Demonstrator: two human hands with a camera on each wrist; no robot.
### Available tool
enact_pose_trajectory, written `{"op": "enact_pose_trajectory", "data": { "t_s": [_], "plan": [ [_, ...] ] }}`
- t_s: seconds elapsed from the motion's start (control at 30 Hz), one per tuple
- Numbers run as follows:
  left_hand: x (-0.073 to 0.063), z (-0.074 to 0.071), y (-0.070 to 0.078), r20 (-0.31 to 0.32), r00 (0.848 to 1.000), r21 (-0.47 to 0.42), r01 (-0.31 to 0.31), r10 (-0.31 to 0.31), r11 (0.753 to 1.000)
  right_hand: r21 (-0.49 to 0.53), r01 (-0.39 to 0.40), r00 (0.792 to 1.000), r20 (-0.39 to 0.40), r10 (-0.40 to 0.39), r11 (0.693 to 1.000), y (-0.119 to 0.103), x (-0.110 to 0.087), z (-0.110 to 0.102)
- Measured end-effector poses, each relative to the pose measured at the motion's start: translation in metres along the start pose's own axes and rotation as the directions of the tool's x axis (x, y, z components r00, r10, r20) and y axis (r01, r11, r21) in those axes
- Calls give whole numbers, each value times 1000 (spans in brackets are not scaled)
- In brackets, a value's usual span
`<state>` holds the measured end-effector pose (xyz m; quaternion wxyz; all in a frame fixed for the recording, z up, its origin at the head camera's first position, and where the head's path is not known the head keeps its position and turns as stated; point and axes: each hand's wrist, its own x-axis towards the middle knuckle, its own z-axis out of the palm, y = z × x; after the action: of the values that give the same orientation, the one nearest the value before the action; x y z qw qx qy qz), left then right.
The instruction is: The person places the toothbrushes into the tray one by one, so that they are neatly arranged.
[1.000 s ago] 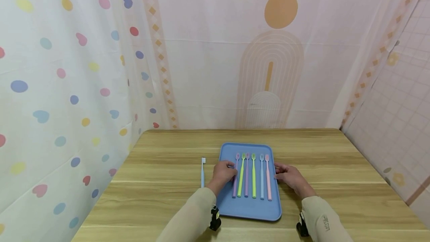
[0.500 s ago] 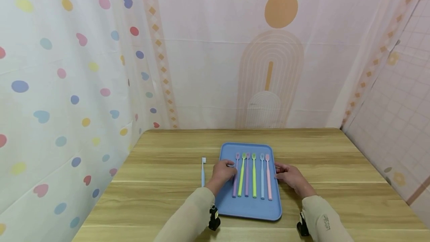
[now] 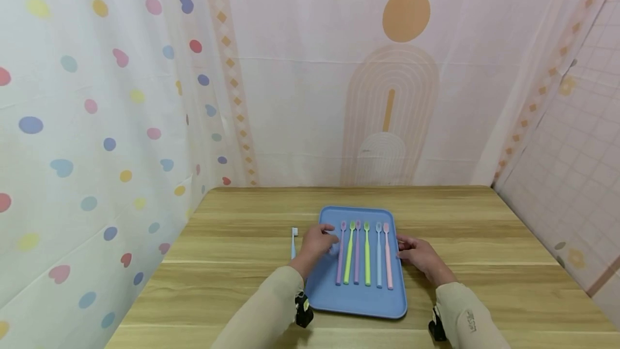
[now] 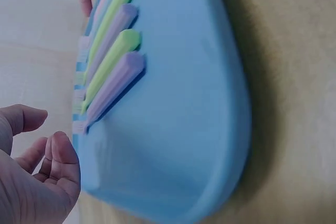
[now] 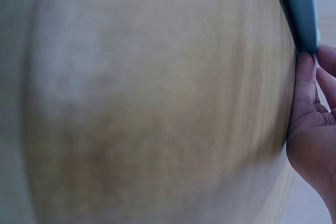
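Observation:
My left hand hovers over the left side of a blue tray, thumb and fingers apart, with nothing between them. Just right of its fingertips lies the leftmost purple toothbrush. Beside that brush, in a row with heads pointing away, come a green toothbrush, another purple toothbrush, a second green toothbrush, a blue toothbrush and a pink toothbrush. At the tray's right rim, my right hand pinches the edge; the right wrist view shows its fingertips against the tray wall.
Left of the tray, another blue toothbrush lies on the wooden table, its lower end hidden by my left arm. Patterned curtains hang behind the table and along both sides.
My left hand has drawn back leftward from the leftmost purple toothbrush, its fingers parting. That brush stays in line with the others. My right hand keeps its place at the tray rim.

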<state>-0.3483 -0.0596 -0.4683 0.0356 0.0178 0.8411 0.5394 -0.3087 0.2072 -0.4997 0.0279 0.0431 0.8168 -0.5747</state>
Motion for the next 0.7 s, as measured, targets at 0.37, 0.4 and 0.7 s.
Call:
{"op": "enact_pose_trajectory", "data": {
  "t_s": [0.37,0.4,0.7],
  "plan": [
    [5,-26,-2,-41,999,-22,-27,26,999,-8,-4,1000,9,5,1000,-1,-1,0],
    [6,-29,-2,-47,998,-26,-35,33,999,-10,-5,1000,8,5,1000,-1,-1,0],
    [12,-61,-11,-60,998,-120,-33,26,992,-2,-2,1000,5,2,1000,-2,-2,0]
  ]
}}
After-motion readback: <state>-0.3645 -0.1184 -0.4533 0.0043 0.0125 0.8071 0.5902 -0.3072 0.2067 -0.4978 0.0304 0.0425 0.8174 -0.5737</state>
